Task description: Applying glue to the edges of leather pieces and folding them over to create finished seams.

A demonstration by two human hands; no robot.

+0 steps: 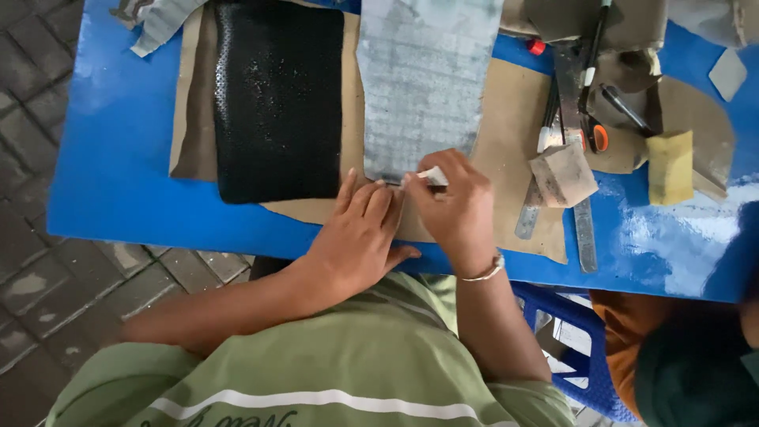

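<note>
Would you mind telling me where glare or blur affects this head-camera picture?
Head view: daylight glare whitens the blue table at lower right; the left hand and right hand are fairly sharp on the grey sheet; the black textured sheet shows speckled highlights; the picture's edges look slightly soft.

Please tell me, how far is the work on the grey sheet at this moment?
Looks done: the grey sheet and a black perforated sheet lie flat on brown card. In hand: the left hand presses at the grey sheet's near edge while the right hand holds a small white piece there. What remains cannot be told; the scissors and sanding block lie untouched.
</note>
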